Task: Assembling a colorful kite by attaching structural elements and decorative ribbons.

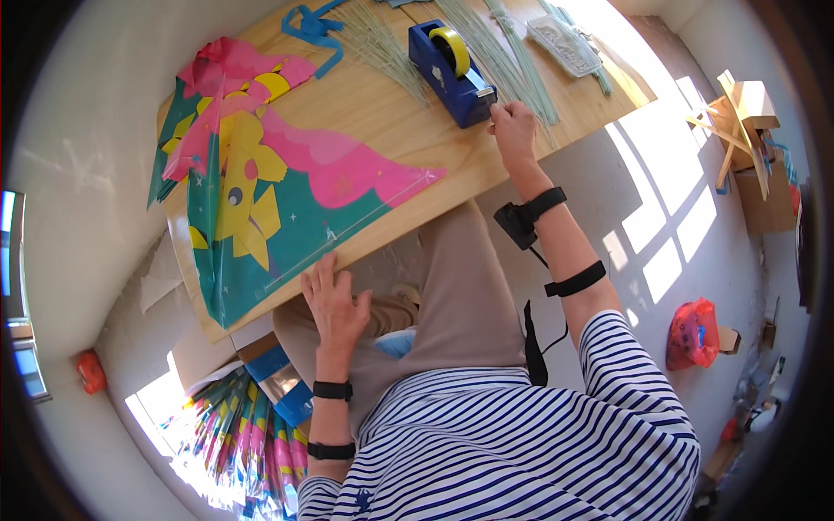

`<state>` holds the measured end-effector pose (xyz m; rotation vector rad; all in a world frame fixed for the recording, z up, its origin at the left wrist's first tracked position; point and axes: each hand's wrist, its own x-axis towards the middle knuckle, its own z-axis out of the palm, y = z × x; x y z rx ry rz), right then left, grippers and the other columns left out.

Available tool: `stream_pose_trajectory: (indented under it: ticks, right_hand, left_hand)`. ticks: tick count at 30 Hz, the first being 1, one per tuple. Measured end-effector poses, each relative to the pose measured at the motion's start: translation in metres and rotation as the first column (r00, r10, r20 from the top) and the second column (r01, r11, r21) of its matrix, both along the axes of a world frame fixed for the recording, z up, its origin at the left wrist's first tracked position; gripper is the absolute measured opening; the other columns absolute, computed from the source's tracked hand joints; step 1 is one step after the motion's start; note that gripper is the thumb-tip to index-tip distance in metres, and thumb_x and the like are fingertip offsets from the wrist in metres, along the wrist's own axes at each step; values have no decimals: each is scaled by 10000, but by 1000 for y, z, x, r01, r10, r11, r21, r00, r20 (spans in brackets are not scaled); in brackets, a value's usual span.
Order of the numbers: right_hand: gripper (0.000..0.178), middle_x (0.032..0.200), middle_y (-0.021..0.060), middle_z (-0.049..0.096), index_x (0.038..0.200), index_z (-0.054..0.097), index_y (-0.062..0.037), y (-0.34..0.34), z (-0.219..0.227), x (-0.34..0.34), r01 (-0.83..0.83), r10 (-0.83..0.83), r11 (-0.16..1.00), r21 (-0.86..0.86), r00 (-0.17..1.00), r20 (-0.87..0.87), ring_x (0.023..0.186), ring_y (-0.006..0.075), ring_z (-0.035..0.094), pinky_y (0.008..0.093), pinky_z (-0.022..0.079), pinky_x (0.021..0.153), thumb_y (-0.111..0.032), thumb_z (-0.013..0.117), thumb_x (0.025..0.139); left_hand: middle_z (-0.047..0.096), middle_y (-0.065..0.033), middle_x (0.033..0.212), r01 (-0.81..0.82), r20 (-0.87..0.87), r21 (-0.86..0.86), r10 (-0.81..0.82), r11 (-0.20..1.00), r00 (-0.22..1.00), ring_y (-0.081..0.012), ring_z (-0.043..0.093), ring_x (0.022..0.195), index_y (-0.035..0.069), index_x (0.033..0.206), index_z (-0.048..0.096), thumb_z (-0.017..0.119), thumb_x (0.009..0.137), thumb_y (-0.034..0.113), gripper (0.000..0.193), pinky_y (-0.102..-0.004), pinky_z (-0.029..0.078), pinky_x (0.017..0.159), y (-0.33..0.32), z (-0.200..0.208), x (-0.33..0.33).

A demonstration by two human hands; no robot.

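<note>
Fingers (499,116) bent, right hand (517,132) at dispenser (455,94)

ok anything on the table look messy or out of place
The printed sheet looks rumpled: its far-left part is bunched in pink folds, while the nearer part lies flatter. Thin sticks fan out untidily beside the tape dispenser.

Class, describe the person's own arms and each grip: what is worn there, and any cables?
The left grip and right grip are ungloved. The short sleeves are white with dark blue stripes. Each arm wears two black straps, at the wrist and further up the forearm. The right wrist also carries a black box with a thin black cable.
</note>
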<state>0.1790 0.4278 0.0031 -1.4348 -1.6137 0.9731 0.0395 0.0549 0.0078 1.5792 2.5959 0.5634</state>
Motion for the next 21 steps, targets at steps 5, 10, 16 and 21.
stream_pose_trajectory:
  ticks: [5,10,16,21]
  right_hand:
    - [190,814,200,667,804,641,21,-1,-28,24,-3,-94,966,257,927,362,814,357,657,476,494,754,-161,687,840]
    - [130,732,162,591,802,574,15,-28,51,-5,-643,635,766,-18,752,177,671,264,553,376,438,632,-75,647,863]
    - [158,688,138,525,786,513,18,-103,55,-116,-999,927,-54,3,-49,373,664,287,510,398,421,624,-78,639,784]
    - [149,691,160,543,734,548,5,-131,44,-169,-960,801,-202,-194,-276,532,681,343,537,439,413,618,-90,662,723]
  left_hand:
    - [484,-152,1415,-20,55,17,19,1000,998,-347,429,1336,27,914,629,780,676,152,309,-594,225,1148,-5,2,-4]
    - [504,-153,1402,-15,83,91,7,996,997,-355,439,1328,26,937,635,788,685,139,316,-592,237,1146,-8,8,-1]
    - [516,-153,1396,-16,108,95,6,995,994,-362,438,1326,24,941,640,797,676,156,335,-590,244,1142,-13,6,5]
    - [501,-148,1420,-28,162,118,8,993,987,-372,423,1330,16,934,641,786,680,165,328,-604,246,1135,-13,5,9]
